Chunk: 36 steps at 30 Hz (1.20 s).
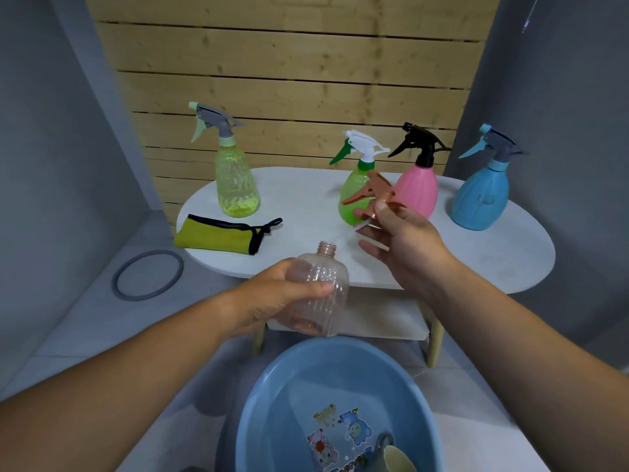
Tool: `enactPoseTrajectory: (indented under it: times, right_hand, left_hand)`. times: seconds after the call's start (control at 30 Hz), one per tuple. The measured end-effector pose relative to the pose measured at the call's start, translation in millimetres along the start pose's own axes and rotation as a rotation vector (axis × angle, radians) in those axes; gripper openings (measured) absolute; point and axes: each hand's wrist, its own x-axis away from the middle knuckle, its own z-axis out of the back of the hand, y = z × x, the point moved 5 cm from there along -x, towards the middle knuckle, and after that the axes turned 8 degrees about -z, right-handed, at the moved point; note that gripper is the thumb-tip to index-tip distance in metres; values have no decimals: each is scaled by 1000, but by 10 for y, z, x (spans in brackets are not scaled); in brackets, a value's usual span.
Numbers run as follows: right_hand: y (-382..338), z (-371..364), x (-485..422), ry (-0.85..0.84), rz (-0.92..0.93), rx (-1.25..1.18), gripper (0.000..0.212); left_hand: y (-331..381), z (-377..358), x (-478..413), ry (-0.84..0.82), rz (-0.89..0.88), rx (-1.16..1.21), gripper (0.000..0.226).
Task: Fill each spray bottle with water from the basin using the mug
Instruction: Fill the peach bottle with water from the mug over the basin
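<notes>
Basin; bottle in left fingers

The ribbed bottle was formed of clear, pink-tinted plastic with a glossy finish. The trigger head was of opaque copper-brown plastic. The far-left bottle and green bottle were of translucent plastic. The pink bottle and blue bottle were of opaque fluted plastic. The basin was moulded in smooth, glossy blue plastic. The table top was finished matt white. The cloth was olive fabric, edged in black. The far wall was clad in knotty wood planks.
</notes>
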Motion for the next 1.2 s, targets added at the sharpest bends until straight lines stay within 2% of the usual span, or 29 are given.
enactPoseTrajectory:
  times: [0.13,0.27,0.4,0.5,0.57,0.63,0.73,0.8,0.83,0.93,0.97,1.1,1.2]
  right_hand:
    - [50,74,-99,110,-67,-102,25]
    - [148,48,-163,191,-97,-78,14]
    - [200,145,-253,326,-116,-43,14]
    - [279,236,-343,383,-175,-77,23]
    - [358,277,-414,384,-219,-107,28]
    - [431,303,-479,349,-261,-77,32]
    - [516,339,-554,322,-300,-47,33]
    - [527,362,-579,335,-311,-57,23]
    - [525,369,-588,344,-314,-55,18]
    - [511,393,-588,371,-296,-83,11]
    - [498,396,-576,371,-279,-98,9]
    - [451,371,-569,341,-215,-118,13]
    - [443,381,-555,344,-207,-33,9]
  left_hand:
    - [-49,178,55,31,15,-19,71]
    - [-36,164,73,51,34,-113,41]
    - [-28,314,58,97,85,-217,53]
    - [3,393,65,112,82,-232,37]
    - [31,458,61,159,68,-225,40]
    - [61,539,44,234,43,-221,51]
    - [125,540,50,327,-34,-174,38]
    - [113,459,22,289,-50,-175,36]
    - [96,405,7,259,-47,-166,40]
    - [49,295,-38,243,-17,-132,78]
    - [48,256,-58,239,-16,-125,84]
    - [100,127,-87,237,-48,-112,72]
    - [108,85,-80,233,-57,-110,67]
